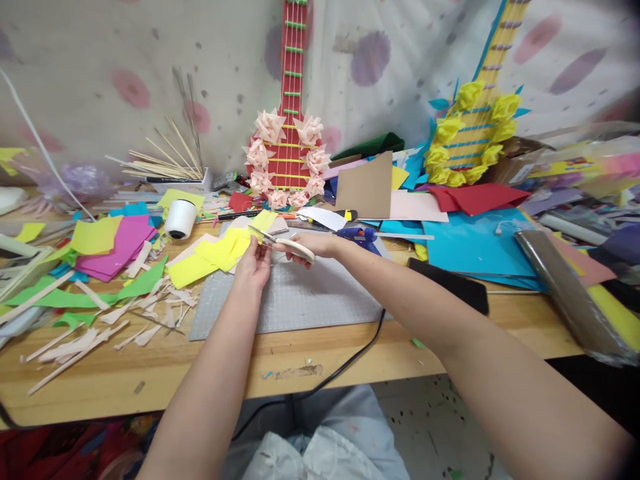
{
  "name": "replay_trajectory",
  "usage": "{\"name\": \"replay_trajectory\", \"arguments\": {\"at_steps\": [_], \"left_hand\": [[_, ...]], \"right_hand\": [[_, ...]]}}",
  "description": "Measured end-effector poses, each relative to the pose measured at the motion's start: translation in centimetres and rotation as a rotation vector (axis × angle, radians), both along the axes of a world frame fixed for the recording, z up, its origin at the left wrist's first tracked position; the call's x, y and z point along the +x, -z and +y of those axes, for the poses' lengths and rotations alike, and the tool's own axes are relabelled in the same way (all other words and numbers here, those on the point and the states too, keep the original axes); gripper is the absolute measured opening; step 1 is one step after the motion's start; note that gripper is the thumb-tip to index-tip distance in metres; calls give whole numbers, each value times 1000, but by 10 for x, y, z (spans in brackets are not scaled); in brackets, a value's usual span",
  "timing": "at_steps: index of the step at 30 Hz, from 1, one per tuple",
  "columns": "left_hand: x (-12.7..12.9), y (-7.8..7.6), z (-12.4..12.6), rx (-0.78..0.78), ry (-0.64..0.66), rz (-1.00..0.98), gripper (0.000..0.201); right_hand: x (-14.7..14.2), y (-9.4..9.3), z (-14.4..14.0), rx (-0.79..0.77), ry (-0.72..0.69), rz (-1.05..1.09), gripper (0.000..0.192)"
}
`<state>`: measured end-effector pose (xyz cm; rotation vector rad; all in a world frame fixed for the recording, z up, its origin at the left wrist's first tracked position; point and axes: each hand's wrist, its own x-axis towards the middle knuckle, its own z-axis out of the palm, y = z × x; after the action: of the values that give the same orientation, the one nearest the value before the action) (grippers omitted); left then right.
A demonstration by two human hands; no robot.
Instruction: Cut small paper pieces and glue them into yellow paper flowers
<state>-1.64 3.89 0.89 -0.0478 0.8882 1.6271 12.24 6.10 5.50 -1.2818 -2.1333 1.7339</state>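
My right hand (313, 245) is closed around the pale handle of a pair of scissors (301, 251), whose blades point left. The fingertips of my left hand (255, 263) pinch a small piece of yellow paper (264, 219), and the scissor blades lie across it. Exactly how far the blades part is too small to make out. Both hands are above a grey cutting mat (320, 297). Just left of them lie loose yellow paper sheets (220, 253). A blue glue gun (356, 233) rests behind my right wrist.
Paper scraps (150, 313) cover the table's left side, near a white cup-shaped object (181, 219). A red paper guitar (290, 160) and a yellow one (467, 137) stand at the back. Blue sheets (475, 247) and a black flat object (447, 285) lie right. A black cable (345, 363) crosses the front edge.
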Motion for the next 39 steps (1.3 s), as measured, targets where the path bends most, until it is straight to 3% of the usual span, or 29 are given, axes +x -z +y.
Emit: {"name": "replay_trajectory", "arguments": {"at_steps": [31,36,39], "left_hand": [[4,1,-3,43,107,84,12],[2,3,-3,71,130,156,11],[-4,2,-4,115,209,314,9]], "right_hand": [[15,10,7,-24,-10,100,51],[13,14,15,85,54,89,51],[16,11,15,209,90,72,51]]}}
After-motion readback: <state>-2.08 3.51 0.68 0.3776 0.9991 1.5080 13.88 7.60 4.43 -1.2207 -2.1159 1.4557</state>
